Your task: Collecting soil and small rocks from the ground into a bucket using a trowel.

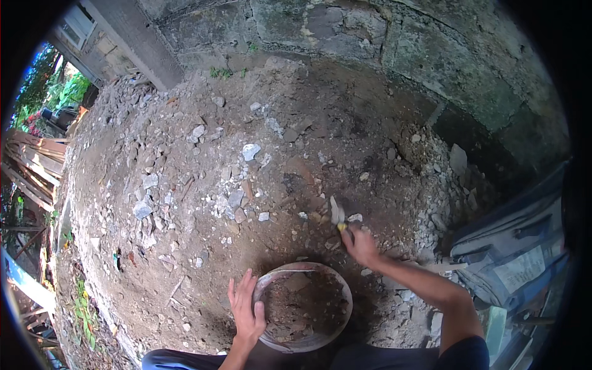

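Note:
A round pinkish basin (269, 285) partly filled with soil and rubble sits on the ground close in front of me. My left hand (245, 308) rests on its left rim, fingers spread upward. My right hand (359, 244) reaches past the basin's upper right and grips a small trowel (336, 213) with a yellow handle, its pale blade pointing away into the dirt.
A mound of brown earth strewn with several pale stones and concrete chips (250, 151) fills the ground. A rough block wall (394, 43) stands behind it. A grey sack (524, 246) lies at the right. Wooden planks (31, 163) and plants are at the left edge.

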{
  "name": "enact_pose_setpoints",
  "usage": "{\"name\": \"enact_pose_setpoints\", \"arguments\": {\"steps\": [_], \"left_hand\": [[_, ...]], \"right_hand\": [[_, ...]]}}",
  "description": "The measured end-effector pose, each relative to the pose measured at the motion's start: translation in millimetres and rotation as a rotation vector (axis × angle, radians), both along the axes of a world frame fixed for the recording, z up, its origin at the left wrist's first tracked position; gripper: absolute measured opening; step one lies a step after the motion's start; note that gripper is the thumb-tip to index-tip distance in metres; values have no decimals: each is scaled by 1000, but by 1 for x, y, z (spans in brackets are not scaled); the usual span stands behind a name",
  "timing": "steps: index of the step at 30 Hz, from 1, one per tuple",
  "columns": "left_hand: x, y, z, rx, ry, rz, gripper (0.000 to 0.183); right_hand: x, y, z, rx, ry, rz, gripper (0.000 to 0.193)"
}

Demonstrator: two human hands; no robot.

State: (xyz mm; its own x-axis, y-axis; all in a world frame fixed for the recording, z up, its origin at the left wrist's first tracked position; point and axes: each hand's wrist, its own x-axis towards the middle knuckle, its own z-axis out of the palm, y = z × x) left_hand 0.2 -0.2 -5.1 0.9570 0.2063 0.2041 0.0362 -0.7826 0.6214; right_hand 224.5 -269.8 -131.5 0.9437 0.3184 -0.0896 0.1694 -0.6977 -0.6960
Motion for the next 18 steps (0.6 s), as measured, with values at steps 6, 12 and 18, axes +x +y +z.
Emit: {"name": "enact_pose_setpoints", "arguments": {"steps": [6,12,18], "left_hand": [[5,-2,9,-7,-8,15,55],[1,-1,5,12,-7,3,53],[1,-3,6,9,-23,-20,58]], "right_hand": [[-5,9,13,95,147,66,41],[-2,-10,40,45,177,106,38],[-22,-40,95,97,86,57,35]]}}
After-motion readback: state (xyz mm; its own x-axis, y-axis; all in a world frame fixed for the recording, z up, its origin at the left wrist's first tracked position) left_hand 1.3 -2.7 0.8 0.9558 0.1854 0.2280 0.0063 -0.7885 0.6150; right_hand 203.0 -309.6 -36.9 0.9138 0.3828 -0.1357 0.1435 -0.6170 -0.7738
